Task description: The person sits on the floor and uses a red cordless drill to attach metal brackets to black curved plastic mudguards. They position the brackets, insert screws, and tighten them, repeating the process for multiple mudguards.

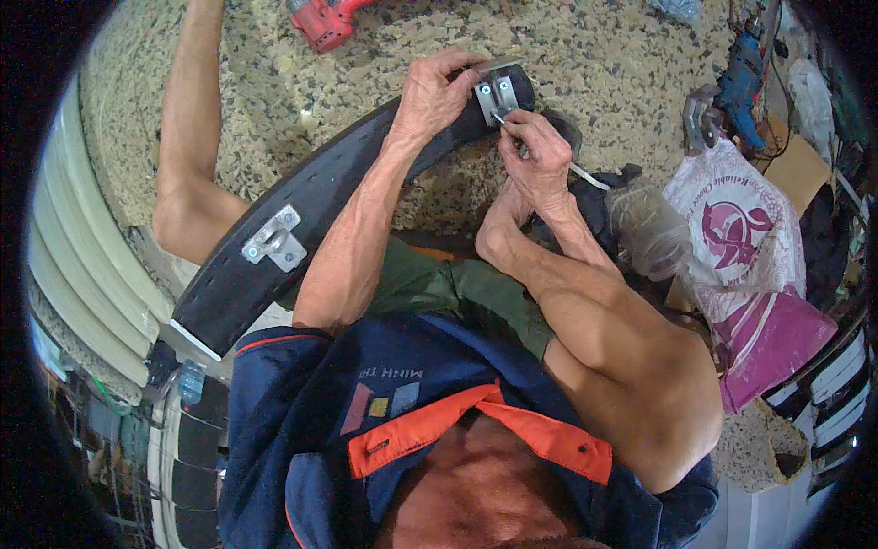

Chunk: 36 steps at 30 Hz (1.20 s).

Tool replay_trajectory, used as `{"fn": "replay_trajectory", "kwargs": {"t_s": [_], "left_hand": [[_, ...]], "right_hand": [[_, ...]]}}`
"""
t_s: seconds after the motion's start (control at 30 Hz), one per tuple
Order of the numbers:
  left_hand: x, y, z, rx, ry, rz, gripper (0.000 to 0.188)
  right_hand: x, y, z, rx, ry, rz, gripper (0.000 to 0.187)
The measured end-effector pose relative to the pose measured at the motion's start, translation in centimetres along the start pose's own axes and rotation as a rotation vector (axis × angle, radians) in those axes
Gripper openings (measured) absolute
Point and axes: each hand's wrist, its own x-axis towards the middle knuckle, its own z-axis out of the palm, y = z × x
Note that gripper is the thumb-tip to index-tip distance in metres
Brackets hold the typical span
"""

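A long, curved black upholstered piece (242, 274) lies slantwise across my lap, with one metal bracket (274, 240) fixed near its lower left end. At its upper right end sits a second metal bracket (486, 102) with two screw heads showing. My left hand (434, 96) is closed at that end, its thumb and fingers pinching the bracket's raised plate edge. Beside the same bracket, my right hand (540, 156) pinches a small screw-like metal piece (498, 117) against the bracket's lower edge. My fingers partly cover that piece, so its exact kind is unclear.
A red power tool (322, 27) lies on the speckled stone floor beyond my hands. To the right are a blue power drill (743, 87), grey metal parts (702, 119) and a white and purple plastic bag (732, 220). Cream curved pieces (87, 274) are stacked at left.
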Motion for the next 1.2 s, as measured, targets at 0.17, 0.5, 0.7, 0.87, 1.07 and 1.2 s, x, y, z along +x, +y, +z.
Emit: {"fn": "replay_trajectory", "kwargs": {"t_s": [0.17,0.5,0.7,0.87,1.07,1.2], "left_hand": [[0.0,-0.1,-0.1,0.032,0.002,0.038,0.024],[0.0,0.2,-0.1,0.018,-0.009,0.001,0.022],[0.0,0.3,-0.2,0.027,-0.01,-0.026,0.02],[0.0,0.3,-0.2,0.0,0.003,-0.037,0.026],[0.0,0.9,-0.4,0.021,0.021,-0.02,0.025],[0.1,1.1,-0.6,0.034,0.046,0.029,0.024]], "right_hand": [[0.3,-0.2,0.1,0.011,-0.016,-0.005,0.025],[1.0,-1.4,0.4,-0.122,-0.106,0.044,0.023],[0.7,-1.6,1.3,-0.292,-0.16,0.104,0.02],[1.8,-1.6,1.1,-0.263,-0.123,0.087,0.018],[5.2,-0.8,2.8,-0.297,-0.149,0.01,0.018],[9.7,-3.4,-1.9,-0.132,-0.107,0.02,0.011]]}}
